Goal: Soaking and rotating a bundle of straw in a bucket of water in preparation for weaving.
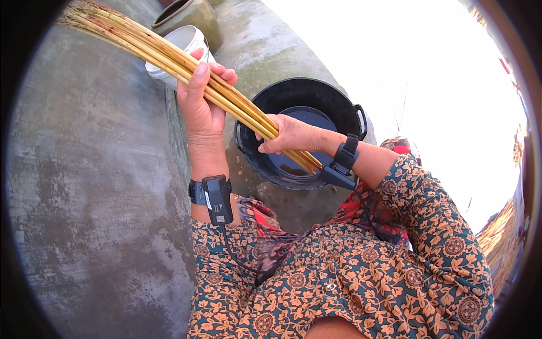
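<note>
Both hands grip a bundle of yellow reed stalks (169, 53) held slanting above a black tub (339, 101) of dark water. The left hand (200, 107) wraps fully around mid-bundle; the right hand (291, 135) closes over the lower ends (hiding them). The stalks' upper tips blur at the picture's edge.

The stalks (169, 53) look like dry straw, yellow and smooth with brown streaks. The tub (339, 96) is black plastic, a bit shiny. The bucket (189, 39) is white plastic. The wall (90, 169) is rough grey concrete. The sleeves (429, 226) are patterned cloth.
</note>
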Motion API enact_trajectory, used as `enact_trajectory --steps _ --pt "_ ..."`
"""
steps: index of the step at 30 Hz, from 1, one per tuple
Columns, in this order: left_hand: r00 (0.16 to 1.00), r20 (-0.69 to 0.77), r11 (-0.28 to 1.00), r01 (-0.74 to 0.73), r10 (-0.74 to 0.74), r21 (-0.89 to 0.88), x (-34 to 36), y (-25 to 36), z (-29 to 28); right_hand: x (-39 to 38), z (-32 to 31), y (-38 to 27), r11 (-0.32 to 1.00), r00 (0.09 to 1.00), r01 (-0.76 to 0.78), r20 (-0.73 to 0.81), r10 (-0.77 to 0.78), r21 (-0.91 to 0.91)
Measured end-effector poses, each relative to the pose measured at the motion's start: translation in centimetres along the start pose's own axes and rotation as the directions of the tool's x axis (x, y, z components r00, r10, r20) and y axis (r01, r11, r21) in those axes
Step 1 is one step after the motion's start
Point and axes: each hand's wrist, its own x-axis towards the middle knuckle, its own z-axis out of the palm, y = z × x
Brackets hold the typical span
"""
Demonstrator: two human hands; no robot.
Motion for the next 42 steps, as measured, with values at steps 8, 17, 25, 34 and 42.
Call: enact_trajectory --steps 8,17,25,34,42 --pt "0.999 0.029 0.996 -0.039 0.036 0.083 0.2 -0.6 -0.2 0.8 -0.6 1.3 0.946 0.973 0.150 -0.128 -0.193 -0.288" --pt "0.995 -0.037 0.990 -0.085 0.089 0.108 -0.1 -1.3 0.6 0.8 0.1 1.0 0.947 0.952 0.067 -0.265 -0.155 -0.314" --pt "0.997 0.069 0.997 0.036 -0.031 -0.072 -0.3 -0.6 0.3 0.4 -0.3 0.0 0.998 0.985 -0.042 0.168 0.032 0.054" --pt "0.998 0.001 0.992 -0.058 0.058 0.113 -0.3 -1.3 1.5 0.9 -0.6 0.5 0.961 0.991 0.013 -0.125 -0.050 -0.277" --pt "0.991 -0.006 0.981 -0.129 0.131 0.143 -0.2 -1.5 1.5 0.9 0.9 1.2 0.946 0.930 0.117 -0.300 -0.211 -0.302"
